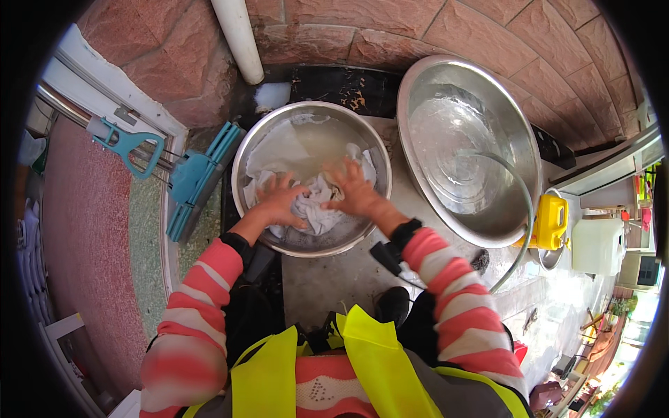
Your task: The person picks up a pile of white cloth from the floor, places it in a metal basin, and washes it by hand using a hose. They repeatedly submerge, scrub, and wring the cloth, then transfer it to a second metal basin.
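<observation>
A round stainless-steel basin (384,209) of cloudy water sits in front of me. Bunched white cloth (315,211) lies in its near half, and a flatter part of white fabric (277,151) spreads under the water towards the far left. My left hand (279,201) rests on the left side of the bunched cloth, its fingers apart. Across from it, my right hand (353,190) is at the cloth's right side with the fingers spread and slightly blurred. Neither hand is closed around the fabric. Some fabric is hidden beneath both hands and the murky water.
A larger metal basin (515,120) of clear water leans at the right, with a hose (520,180) over its rim. On the left stands a teal sponge mop (191,177) by a doorway. A yellow jug (551,222) and a stone-faced wall (402,26) are beyond.
</observation>
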`<act>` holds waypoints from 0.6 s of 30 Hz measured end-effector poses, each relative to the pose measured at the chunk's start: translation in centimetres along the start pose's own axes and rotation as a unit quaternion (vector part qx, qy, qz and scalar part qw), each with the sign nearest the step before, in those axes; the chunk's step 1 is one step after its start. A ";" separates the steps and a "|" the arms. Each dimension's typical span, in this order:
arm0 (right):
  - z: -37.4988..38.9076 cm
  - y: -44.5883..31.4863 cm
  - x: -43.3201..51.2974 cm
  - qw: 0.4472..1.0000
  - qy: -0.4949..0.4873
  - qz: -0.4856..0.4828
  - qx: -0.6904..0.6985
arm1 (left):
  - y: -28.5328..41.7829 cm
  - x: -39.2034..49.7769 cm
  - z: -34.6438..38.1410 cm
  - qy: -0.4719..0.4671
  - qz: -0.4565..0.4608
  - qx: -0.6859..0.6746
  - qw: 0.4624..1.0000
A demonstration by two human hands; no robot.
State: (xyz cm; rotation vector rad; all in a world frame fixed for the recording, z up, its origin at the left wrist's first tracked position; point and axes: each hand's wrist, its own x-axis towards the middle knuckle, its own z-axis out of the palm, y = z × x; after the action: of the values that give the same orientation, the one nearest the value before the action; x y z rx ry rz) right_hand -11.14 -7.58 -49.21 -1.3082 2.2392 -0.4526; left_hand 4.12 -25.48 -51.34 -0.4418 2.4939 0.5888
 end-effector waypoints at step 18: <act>6.4 2.3 5.1 0.985 -0.018 0.153 -0.073 | -3.0 5.8 3.9 -0.011 -0.058 0.051 0.997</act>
State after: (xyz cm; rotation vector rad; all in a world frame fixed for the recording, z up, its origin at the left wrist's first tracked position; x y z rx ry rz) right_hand -11.13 -11.14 -56.95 -1.0048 2.4245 -0.1536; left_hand 2.38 -27.15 -58.51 -0.5337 2.4447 0.4171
